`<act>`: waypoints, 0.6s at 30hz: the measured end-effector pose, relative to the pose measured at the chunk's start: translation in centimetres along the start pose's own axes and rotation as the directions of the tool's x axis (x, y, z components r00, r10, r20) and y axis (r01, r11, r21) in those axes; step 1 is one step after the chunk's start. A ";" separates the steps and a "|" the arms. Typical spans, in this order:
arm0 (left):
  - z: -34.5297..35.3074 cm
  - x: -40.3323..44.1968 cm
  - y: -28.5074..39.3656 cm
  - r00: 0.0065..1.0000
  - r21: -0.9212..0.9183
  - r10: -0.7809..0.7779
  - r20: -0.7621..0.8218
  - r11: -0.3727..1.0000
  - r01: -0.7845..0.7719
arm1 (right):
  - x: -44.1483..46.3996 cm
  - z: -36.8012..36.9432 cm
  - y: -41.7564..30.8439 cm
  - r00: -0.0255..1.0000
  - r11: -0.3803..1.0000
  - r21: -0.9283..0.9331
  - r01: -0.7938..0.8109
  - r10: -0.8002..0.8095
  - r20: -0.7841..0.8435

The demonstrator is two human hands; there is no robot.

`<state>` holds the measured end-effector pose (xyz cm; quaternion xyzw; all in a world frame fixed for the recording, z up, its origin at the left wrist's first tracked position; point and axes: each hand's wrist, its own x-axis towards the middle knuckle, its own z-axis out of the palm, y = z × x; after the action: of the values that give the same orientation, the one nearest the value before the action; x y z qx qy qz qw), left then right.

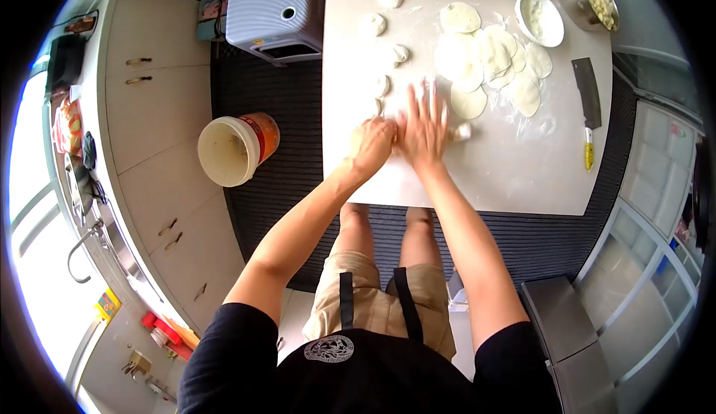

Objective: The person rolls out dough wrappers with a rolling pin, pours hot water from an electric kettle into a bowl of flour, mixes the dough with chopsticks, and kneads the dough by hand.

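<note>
My right hand (424, 132) lies flat with its fingers stretched forward over a rolling pin (460, 132), whose light end sticks out to the right. The fingertips are slightly blurred. Close beside it, my left hand (373, 147) is closed, its fingertips pressed down at the table; what they grip is hidden. Several small white dough pieces (374, 24) stand in a column ahead of my left hand. Thin round dough wrappers (494, 54) overlap in a pile just beyond my right hand, with flour scattered around them.
On the white table (522, 175) are a white bowl (550, 30) with pale contents, a metal pot (578, 7) of yellowish pieces, and a cleaver (587, 89) at the right edge. A bucket (261, 136) and a grey appliance (272, 11) stand left of the table.
</note>
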<state>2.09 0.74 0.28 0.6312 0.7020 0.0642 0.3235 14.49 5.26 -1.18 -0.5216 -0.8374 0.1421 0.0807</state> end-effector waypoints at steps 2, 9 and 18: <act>-0.1 0.4 -0.6 0.999 -0.136 0.027 -0.044 0.990 -0.033 | -0.3 -0.5 -0.2 1.000 0.999 -0.044 0.001 -0.001 -0.007; -1.5 -0.1 -1.8 0.964 -0.193 -0.136 0.230 0.964 0.182 | -11.6 -0.8 2.8 0.986 0.998 -0.041 0.038 -0.031 0.167; -1.3 0.2 -1.9 0.982 -0.421 -0.179 0.060 0.887 0.188 | -10.4 -0.2 2.3 0.991 0.999 -0.032 0.004 0.000 0.134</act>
<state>-0.16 1.00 0.25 0.4768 0.7244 0.1786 0.4646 21.09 -3.12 -1.56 -0.5114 -0.8436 0.1632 0.0157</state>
